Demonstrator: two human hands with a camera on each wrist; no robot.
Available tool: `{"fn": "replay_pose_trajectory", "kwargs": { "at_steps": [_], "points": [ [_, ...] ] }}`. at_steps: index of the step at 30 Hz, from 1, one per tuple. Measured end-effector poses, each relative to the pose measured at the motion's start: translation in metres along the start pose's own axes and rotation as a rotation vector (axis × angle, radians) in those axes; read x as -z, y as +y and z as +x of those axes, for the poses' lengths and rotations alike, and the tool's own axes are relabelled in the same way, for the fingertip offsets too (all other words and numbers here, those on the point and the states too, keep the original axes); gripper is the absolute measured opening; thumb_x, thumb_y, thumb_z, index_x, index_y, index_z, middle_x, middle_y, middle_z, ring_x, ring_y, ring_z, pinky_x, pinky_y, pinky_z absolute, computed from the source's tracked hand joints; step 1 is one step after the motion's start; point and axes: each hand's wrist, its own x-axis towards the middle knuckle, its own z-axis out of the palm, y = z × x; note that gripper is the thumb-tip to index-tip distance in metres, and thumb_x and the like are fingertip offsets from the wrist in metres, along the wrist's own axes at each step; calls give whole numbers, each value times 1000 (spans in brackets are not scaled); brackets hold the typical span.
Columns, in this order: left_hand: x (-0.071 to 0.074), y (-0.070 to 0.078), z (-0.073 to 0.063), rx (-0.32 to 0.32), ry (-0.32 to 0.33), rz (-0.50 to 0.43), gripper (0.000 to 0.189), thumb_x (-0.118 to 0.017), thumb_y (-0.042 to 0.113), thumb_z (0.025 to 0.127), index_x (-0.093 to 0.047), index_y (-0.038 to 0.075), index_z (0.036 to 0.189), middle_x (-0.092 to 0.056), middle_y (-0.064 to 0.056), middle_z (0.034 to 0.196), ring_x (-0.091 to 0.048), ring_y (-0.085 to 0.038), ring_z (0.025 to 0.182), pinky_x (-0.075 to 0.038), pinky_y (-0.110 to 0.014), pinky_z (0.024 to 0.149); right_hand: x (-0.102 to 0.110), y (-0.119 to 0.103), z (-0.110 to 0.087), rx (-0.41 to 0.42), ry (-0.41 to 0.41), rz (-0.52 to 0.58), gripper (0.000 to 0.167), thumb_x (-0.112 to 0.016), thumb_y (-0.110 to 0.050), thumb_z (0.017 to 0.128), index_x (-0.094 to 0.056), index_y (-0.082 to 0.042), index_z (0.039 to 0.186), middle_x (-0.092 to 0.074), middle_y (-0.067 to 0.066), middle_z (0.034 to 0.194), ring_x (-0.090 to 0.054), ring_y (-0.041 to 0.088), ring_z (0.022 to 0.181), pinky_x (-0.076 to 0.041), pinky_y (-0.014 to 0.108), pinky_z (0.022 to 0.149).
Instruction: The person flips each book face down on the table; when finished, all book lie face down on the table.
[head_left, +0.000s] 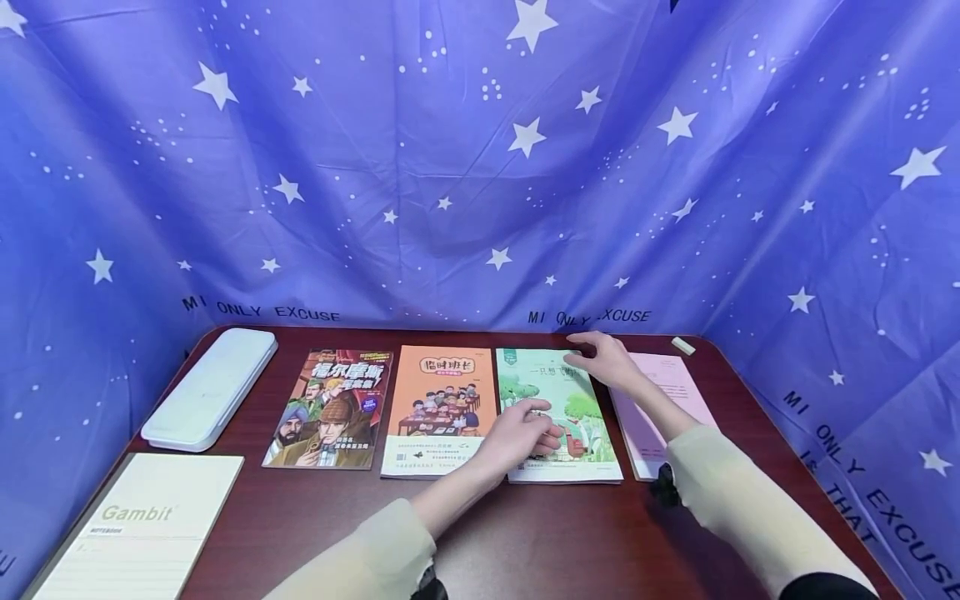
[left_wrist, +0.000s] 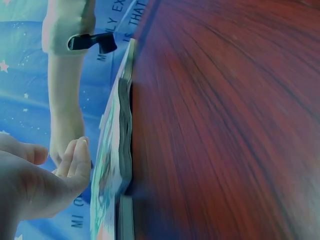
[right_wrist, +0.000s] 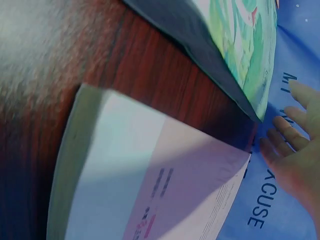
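Note:
A green picture-cover book [head_left: 528, 379] lies flat on the dark red table, right of centre. My left hand [head_left: 517, 437] hovers over its lower left part, fingers loosely bent and nothing held. Above the upper right corner of the same book is my right hand [head_left: 602, 360], its fingers spread and holding nothing. Seen from the left wrist, the left hand [left_wrist: 42, 180] is above the green book's cover [left_wrist: 105, 165]. In the right wrist view, the right hand's fingers [right_wrist: 285, 132] are beyond the pink book [right_wrist: 185, 175] and the green book [right_wrist: 245, 55].
An orange book [head_left: 442, 408] and a detective comic book [head_left: 330, 417] lie to the left. A white pencil case [head_left: 210, 387] and a Gambit notebook [head_left: 150, 533] are at the far left. An eraser [head_left: 682, 345] sits at the back right. Starry blue curtains [head_left: 450, 150] surround the table.

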Motion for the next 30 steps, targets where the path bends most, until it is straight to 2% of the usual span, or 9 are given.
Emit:
{"fn": "replay_pose_trajectory", "kwargs": {
  "at_steps": [4, 14, 24, 30],
  "points": [
    [15, 2, -7, -1, -2, 39, 48, -56, 9, 99, -50, -5, 144, -75, -26, 110, -76, -25, 87, -65, -36, 84, -2, -1, 2, 7, -48, -24, 59, -72, -34, 96, -58, -3, 144, -56, 25, 148, -47, 46, 142, -42, 64, 115],
    [43, 1, -29, -28, -28, 142, 49, -56, 13, 101, -48, -5, 145, -74, -26, 112, -75, -38, 96, -65, -41, 87, -4, -9, 1, 2, -148, -35, 73, -76, -36, 93, -49, -1, 150, -47, 27, 155, -40, 49, 145, -37, 66, 118],
    [69, 2, -53, -31, -72, 208, 51, -54, 17, 103, -46, -8, 146, -72, -27, 114, -74, -35, 97, -64, -39, 88, -9, -9, 2, 95, -238, -190, 85, -81, -42, 86, -47, 2, 151, -45, 31, 152, -44, 50, 140, -39, 65, 117],
    [76, -1, -62, -11, -97, 204, 50, -54, 15, 104, -44, -11, 145, -71, -28, 113, -74, -36, 99, -63, -42, 92, -4, -8, -1, 93, -258, -200, 88, -85, -38, 83, -45, 2, 151, -45, 31, 153, -44, 50, 140, -38, 65, 118]
  ]
}}
